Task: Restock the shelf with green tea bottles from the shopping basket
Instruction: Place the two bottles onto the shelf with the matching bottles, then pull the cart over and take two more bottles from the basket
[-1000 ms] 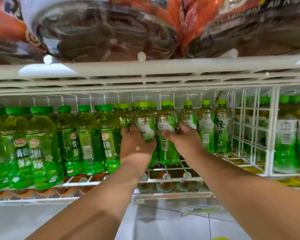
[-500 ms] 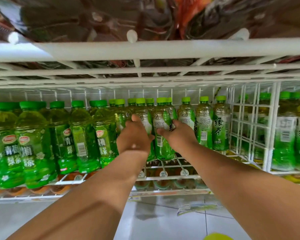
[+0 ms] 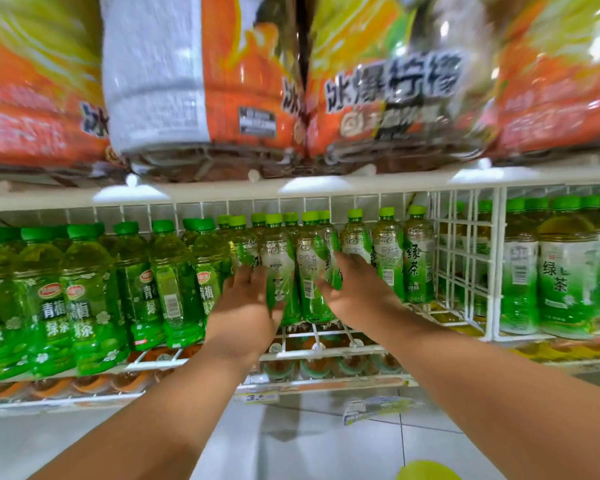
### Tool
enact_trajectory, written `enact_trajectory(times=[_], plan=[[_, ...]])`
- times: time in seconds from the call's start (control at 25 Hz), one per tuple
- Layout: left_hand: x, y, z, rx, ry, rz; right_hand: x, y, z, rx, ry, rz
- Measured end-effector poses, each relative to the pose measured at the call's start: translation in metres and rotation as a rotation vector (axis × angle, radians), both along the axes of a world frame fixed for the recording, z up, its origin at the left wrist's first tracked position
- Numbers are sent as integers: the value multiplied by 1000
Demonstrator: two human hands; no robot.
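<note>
Both arms reach forward to the white wire shelf (image 3: 326,355), where green tea bottles stand upright in rows. The left hand (image 3: 246,306) has its fingers (image 3: 246,277) curled round the side of one green tea bottle (image 3: 279,268) at the front of a row. The right hand (image 3: 357,289) holds the neighbouring green tea bottle (image 3: 312,271), its fingers wrapped about the label. The two bottles stand side by side between the hands, touching or nearly so. Left of the left fingers stand bigger green plum tea bottles (image 3: 90,299); right of the right fingers more tea bottles (image 3: 418,258), then a wire divider (image 3: 465,258). Above the fingers, orange drink packs (image 3: 378,91) lie on the upper shelf, blurred.
</note>
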State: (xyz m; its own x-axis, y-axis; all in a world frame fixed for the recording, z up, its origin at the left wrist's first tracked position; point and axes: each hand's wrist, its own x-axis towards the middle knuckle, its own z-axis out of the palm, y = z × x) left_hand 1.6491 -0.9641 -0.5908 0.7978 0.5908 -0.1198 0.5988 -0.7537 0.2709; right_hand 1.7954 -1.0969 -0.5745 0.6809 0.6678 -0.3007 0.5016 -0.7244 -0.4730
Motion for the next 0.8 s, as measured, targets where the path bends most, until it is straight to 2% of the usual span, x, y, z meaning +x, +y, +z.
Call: enact_trajectory(times=[0.24,0.36,0.48,0.8], plan=[[-33,-13,63,168,142,-117,-28,-34,50,-105,-160,151],[-49,-26,111,226,195,-154,-45,-55,87,-180,-157,175],[-74,-51,172,279,128,-123,-71,-82,136,-134,-201,207],[-149,-150,325,131,-1,-50,-141,-167,293,0,-239,209]])
